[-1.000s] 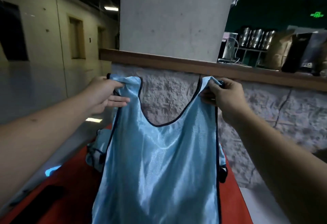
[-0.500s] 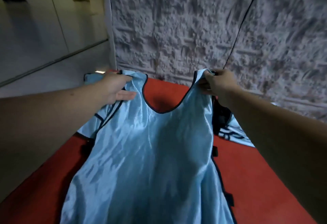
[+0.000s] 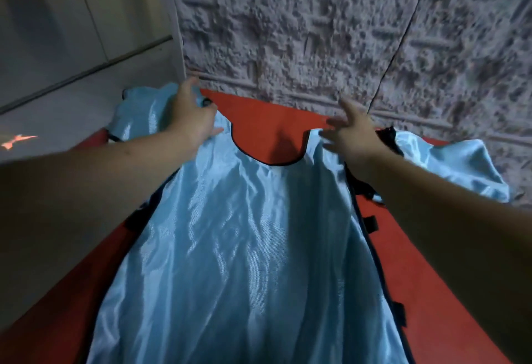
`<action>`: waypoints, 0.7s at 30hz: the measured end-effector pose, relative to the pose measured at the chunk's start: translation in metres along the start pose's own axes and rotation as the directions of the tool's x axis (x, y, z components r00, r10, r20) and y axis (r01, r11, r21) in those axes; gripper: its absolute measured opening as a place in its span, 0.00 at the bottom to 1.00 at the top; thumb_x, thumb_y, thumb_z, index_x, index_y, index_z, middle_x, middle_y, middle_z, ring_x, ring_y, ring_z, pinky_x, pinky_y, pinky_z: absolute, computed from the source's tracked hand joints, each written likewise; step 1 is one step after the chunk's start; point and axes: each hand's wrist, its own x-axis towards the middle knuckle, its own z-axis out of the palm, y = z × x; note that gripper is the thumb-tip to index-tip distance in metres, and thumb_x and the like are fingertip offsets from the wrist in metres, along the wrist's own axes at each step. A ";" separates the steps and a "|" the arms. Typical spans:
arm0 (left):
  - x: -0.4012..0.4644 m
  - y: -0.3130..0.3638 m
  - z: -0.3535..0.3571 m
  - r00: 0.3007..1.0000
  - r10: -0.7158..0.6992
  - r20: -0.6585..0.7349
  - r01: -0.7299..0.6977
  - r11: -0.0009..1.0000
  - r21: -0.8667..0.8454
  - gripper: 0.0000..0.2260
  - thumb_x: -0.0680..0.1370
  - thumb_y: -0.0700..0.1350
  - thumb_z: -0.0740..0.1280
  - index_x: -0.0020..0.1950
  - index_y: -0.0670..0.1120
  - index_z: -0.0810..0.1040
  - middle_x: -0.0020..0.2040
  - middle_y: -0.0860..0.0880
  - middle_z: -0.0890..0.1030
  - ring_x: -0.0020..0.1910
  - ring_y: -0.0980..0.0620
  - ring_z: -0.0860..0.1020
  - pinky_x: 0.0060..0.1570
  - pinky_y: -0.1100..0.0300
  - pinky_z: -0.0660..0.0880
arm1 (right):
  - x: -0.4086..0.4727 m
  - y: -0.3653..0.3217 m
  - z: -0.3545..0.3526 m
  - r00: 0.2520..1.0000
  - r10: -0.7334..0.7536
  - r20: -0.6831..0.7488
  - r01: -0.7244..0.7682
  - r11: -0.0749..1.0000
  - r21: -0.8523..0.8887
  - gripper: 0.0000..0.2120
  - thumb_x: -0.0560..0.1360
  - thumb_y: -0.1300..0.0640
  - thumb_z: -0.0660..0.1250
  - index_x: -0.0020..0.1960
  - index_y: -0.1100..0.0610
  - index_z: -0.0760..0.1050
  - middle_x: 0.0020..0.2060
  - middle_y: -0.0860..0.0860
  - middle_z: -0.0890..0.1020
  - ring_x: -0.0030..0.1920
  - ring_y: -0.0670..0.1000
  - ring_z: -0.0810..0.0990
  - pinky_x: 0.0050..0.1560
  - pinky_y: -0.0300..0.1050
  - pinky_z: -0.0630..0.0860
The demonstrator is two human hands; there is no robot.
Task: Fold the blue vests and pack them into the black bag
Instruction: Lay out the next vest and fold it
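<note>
Since half a second ago both hands have let go of the shoulder straps, and the blue vest now lies spread flat on the red surface, neck hole toward the wall, hem toward the camera. The left hand rests on the left shoulder strap with its fingers straight and loosely spread, pressing the cloth rather than gripping it. The right hand hovers at the right strap, fingers splayed wide and holding nothing; motion blur makes it hard to tell whether the fingertips touch the fabric.

A second crumpled blue vest lies at the far left corner of the surface, partly under the left hand's wrist. A third blue vest is heaped at the far right, just beside the right forearm, with a dark strap or trim showing between them. Small black tabs stick out along the spread vest's right edge.

Behind the surface stands a rough, textured grey wall, crossed by a thin dark seam or cord on the right. To the left lies a pale floor with a small orange glint of light. No readable writing or label shows.
</note>
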 end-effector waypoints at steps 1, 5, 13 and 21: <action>-0.014 -0.001 -0.005 1.000 -0.003 0.017 0.003 1.000 0.005 0.26 0.79 0.35 0.67 0.70 0.59 0.68 0.69 0.50 0.70 0.58 0.46 0.80 0.48 0.47 0.84 | -0.020 0.001 -0.002 1.000 -0.006 0.006 0.006 1.000 0.020 0.34 0.79 0.72 0.64 0.80 0.51 0.60 0.63 0.59 0.76 0.51 0.56 0.82 0.56 0.56 0.80; -0.094 -0.006 -0.022 0.989 -0.111 0.100 0.112 0.994 -0.014 0.23 0.80 0.32 0.66 0.70 0.51 0.70 0.64 0.43 0.75 0.53 0.48 0.79 0.49 0.50 0.81 | -0.110 0.021 -0.006 0.996 0.070 0.057 -0.072 0.997 0.032 0.20 0.78 0.71 0.65 0.61 0.49 0.75 0.51 0.58 0.83 0.44 0.57 0.81 0.47 0.55 0.75; -0.272 -0.025 -0.095 0.950 -0.207 0.233 0.105 0.916 0.386 0.16 0.79 0.33 0.67 0.63 0.49 0.77 0.60 0.37 0.81 0.42 0.50 0.82 0.33 0.67 0.71 | -0.307 0.048 -0.020 0.986 0.168 0.013 -0.145 0.885 -0.443 0.19 0.73 0.63 0.70 0.62 0.49 0.81 0.55 0.51 0.86 0.54 0.47 0.84 0.52 0.42 0.78; -0.330 -0.015 -0.135 0.909 -0.301 0.289 0.022 0.726 0.687 0.22 0.77 0.37 0.70 0.71 0.46 0.74 0.69 0.43 0.76 0.68 0.47 0.76 0.63 0.57 0.74 | -0.388 0.050 -0.046 0.974 0.221 -0.053 -0.205 0.750 -0.629 0.19 0.75 0.57 0.68 0.66 0.53 0.80 0.58 0.53 0.85 0.59 0.54 0.83 0.57 0.43 0.75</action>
